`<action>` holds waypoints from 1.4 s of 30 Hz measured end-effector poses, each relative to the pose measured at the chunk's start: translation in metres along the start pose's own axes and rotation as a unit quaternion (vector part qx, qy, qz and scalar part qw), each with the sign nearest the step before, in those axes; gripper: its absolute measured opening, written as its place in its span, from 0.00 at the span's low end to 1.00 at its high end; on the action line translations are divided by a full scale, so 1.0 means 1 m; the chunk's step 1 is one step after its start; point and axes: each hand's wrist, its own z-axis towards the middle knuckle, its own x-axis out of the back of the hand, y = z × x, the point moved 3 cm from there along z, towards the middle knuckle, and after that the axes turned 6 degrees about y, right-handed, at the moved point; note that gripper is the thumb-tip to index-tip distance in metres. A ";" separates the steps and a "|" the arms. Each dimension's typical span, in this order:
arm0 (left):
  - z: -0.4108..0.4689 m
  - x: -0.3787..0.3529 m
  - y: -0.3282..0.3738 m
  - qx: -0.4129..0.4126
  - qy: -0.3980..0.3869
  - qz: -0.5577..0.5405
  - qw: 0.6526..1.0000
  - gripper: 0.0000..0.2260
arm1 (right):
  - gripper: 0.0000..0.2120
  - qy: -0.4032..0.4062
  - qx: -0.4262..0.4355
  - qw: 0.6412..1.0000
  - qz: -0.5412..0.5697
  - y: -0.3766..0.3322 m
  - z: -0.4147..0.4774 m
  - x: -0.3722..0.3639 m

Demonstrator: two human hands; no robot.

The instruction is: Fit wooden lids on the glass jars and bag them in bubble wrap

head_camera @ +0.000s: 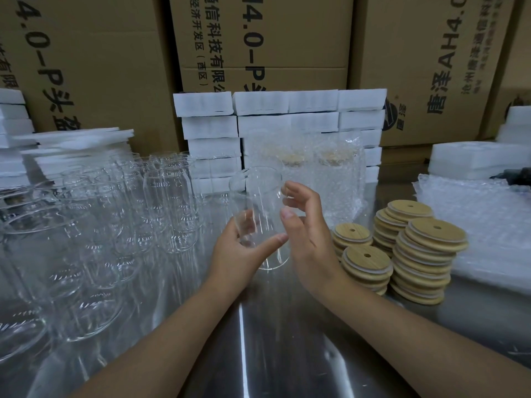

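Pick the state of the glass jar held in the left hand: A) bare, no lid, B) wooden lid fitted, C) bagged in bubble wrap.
A: the jar in the left hand shows an open rim and no wrap; the wooden lids lie stacked to its right.

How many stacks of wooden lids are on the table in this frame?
4, clustered together: a short stack at the left, a second stack just in front of it, a leaning stack at the back, and the tallest stack at the right. Others may be hidden behind them.
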 end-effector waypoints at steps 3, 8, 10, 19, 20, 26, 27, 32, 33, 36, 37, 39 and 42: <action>0.000 0.001 -0.002 0.036 0.003 -0.040 0.999 0.40 | 0.23 -0.008 -0.005 1.000 -0.024 0.001 0.000 0.000; -0.002 0.001 0.000 0.127 -0.006 -0.103 0.986 0.35 | 0.17 -0.018 0.017 0.999 -0.049 0.000 0.000 -0.002; -0.003 0.001 0.002 0.158 -0.009 -0.122 0.980 0.33 | 0.19 -0.023 0.022 0.998 -0.057 0.001 -0.001 -0.003; 0.003 -0.003 -0.004 0.193 -0.041 -0.208 0.958 0.28 | 0.22 -0.032 0.022 0.995 -0.089 0.003 -0.004 -0.005; 0.003 -0.004 -0.004 0.216 -0.051 -0.231 0.947 0.31 | 0.24 -0.037 0.020 0.995 -0.088 0.003 -0.005 -0.006; 0.004 -0.001 -0.005 0.268 -0.083 -0.285 0.917 0.31 | 0.26 -0.077 0.028 0.993 -0.087 -0.001 -0.008 -0.010; 0.004 -0.001 -0.004 0.268 -0.074 -0.300 0.912 0.30 | 0.26 -0.079 0.033 0.993 -0.084 -0.002 -0.009 -0.010; 0.002 -0.003 -0.002 0.277 -0.068 -0.330 0.900 0.26 | 0.30 -0.085 0.044 0.991 -0.095 -0.003 -0.009 -0.010; 0.002 -0.004 -0.003 0.276 -0.073 -0.335 0.898 0.25 | 0.30 -0.087 0.042 0.991 -0.095 -0.003 -0.010 -0.010; 0.002 -0.005 -0.005 0.276 -0.075 -0.334 0.898 0.24 | 0.31 -0.087 0.034 0.991 -0.097 -0.003 -0.010 -0.009; 0.001 -0.006 -0.005 0.274 -0.077 -0.337 0.897 0.24 | 0.31 -0.087 0.031 0.991 -0.097 -0.002 -0.009 -0.009; 0.000 -0.007 -0.004 0.273 -0.079 -0.347 0.894 0.24 | 0.32 -0.085 0.027 0.991 -0.097 -0.002 -0.009 -0.009; 0.000 -0.009 -0.006 0.274 -0.089 -0.351 0.891 0.25 | 0.33 -0.080 0.026 0.992 -0.094 -0.001 -0.009 -0.009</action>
